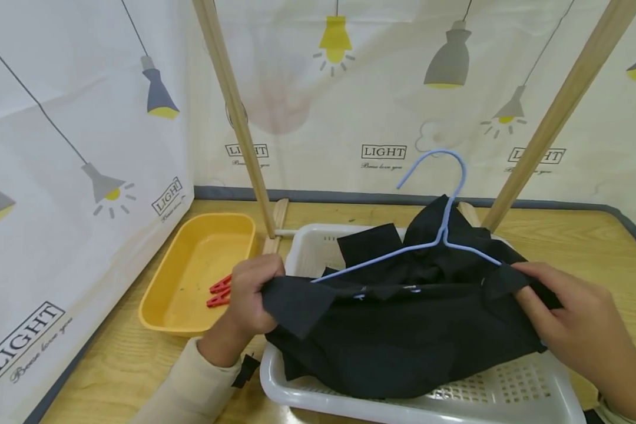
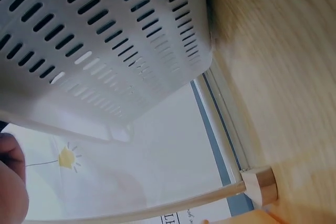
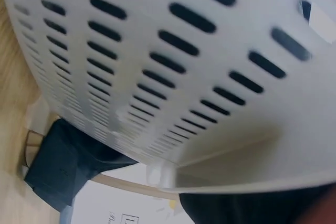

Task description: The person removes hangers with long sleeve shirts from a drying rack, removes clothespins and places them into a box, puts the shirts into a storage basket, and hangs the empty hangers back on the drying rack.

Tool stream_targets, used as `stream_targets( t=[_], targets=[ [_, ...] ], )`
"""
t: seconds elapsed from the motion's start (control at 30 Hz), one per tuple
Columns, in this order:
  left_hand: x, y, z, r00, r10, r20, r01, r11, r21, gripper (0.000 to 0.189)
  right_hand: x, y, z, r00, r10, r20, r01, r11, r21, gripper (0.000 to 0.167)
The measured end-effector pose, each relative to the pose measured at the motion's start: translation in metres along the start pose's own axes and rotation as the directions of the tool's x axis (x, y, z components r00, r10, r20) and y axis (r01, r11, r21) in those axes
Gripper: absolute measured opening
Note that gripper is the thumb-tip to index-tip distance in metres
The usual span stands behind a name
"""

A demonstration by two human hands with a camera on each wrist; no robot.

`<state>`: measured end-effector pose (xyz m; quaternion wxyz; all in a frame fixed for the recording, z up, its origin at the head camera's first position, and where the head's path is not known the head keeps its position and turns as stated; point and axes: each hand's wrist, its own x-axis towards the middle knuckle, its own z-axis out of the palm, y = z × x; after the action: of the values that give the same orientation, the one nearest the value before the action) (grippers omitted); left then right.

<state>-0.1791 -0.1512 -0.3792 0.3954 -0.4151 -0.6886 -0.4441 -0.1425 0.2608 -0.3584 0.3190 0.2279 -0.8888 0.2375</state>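
A black garment is spread over the white basket, with a light-blue wire hanger at its upper edge. The hanger's hook points up and curves to the left; its shoulder ends pass under the cloth. My left hand grips the garment's left corner, fingers curled round it. On the right side, my right hand pinches the cloth by the hanger's right end, thumb and fingers closed on it. Only part of the left hand shows in the left wrist view.
Left of the basket stands a yellow tub with red clothespins inside. Wooden rack posts rise behind, one on each side. A black scrap of cloth shows by the left sleeve. Lamp-printed sheeting backs the wooden tabletop.
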Motion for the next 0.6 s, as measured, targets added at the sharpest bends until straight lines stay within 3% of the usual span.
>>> stream_targets(
  t=[0.13,0.2,0.27,0.37,0.47,0.53,0.6],
  targets=[
    [0.004,0.000,-0.004,0.992,-0.038,0.117,0.039,0.999,-0.008,0.036,0.000,0.002,0.000,0.999,0.024,-0.036,-0.027,0.997,-0.077,0.009],
    [0.008,0.003,-0.009,0.973,-0.083,0.217,0.085,0.996,0.001,0.025,0.000,0.004,0.000,0.998,0.037,-0.052,-0.042,0.994,-0.100,0.010],
    [0.012,0.007,-0.016,0.932,-0.150,0.331,0.143,0.989,0.046,0.015,0.001,0.005,0.000,0.997,0.047,-0.058,-0.054,0.992,-0.118,0.010],
    [0.019,0.017,-0.027,0.834,-0.278,0.476,0.215,0.959,0.184,0.024,0.003,0.009,-0.001,0.997,0.053,-0.058,-0.060,0.990,-0.127,0.009],
    [0.024,0.026,-0.035,0.753,-0.352,0.557,0.204,0.928,0.310,0.036,0.005,0.012,-0.002,0.995,0.064,-0.077,-0.071,0.993,-0.090,0.009],
    [0.027,0.030,-0.037,0.729,-0.366,0.579,0.186,0.919,0.347,0.040,0.006,0.014,-0.003,0.993,0.073,-0.091,-0.078,0.995,-0.057,0.008],
    [0.027,0.033,-0.037,0.722,-0.368,0.585,0.183,0.918,0.352,0.043,0.007,0.014,-0.003,0.992,0.083,-0.100,-0.086,0.996,-0.030,0.007]
  ],
)
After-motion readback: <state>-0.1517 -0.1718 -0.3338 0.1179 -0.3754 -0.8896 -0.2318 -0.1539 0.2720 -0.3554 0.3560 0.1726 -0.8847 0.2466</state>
